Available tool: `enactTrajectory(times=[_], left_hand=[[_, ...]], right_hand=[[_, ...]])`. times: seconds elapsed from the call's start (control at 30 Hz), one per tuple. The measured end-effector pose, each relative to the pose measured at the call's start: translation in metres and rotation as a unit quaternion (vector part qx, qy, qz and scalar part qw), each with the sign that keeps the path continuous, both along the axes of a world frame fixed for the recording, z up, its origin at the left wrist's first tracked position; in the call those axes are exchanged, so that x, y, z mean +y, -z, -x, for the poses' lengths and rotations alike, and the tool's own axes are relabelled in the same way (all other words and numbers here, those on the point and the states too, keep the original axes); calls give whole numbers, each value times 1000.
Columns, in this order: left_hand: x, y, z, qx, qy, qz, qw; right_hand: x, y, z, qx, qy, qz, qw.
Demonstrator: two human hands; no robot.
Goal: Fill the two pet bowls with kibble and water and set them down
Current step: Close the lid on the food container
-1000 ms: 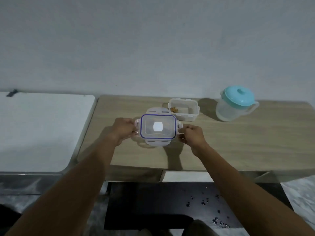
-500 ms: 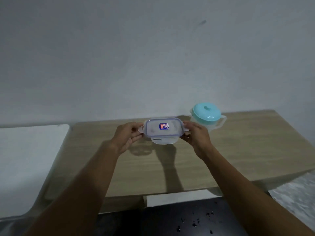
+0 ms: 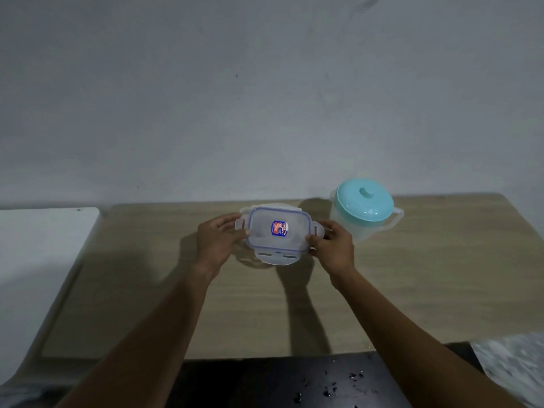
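A clear rectangular container lid [image 3: 279,231] with a blue seal and a small sticker hangs just above the wooden table [image 3: 412,290]. My left hand [image 3: 219,240] grips its left clip flap and my right hand [image 3: 331,245] grips its right one. The lid hides the open kibble container behind it, of which only a sliver of rim [image 3: 276,205] shows. A clear water jug [image 3: 363,214] with a teal lid stands to the right of my right hand. No pet bowl is in view.
A white surface [image 3: 38,260] adjoins the table on the left. A grey wall rises behind the table. Below the table's front edge lies a dark floor mat [image 3: 279,384] with wet specks and a patch of marbled floor [image 3: 512,366] at right.
The lid, held flat a second ago, has been moved back over the open container. The view has swung upward, then dropped a little. Both hands keep their hold.
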State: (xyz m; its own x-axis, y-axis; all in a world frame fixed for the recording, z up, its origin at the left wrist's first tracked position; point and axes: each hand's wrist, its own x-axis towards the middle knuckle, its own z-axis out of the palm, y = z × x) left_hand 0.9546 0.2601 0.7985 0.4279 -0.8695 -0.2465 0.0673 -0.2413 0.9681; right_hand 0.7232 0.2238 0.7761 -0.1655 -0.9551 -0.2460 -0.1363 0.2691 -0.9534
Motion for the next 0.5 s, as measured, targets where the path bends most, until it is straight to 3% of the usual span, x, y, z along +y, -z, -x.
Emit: enactTrajectory(times=[0.17,0.5], left_hand=[[-26,11,-4,-53,-44,-15,998],[-35,32,-3,-67,-65,-23,995]], right_hand=[[-31,10,-18,29,-21,-12,999],[-43,23,-30,37,-33,-24,998]])
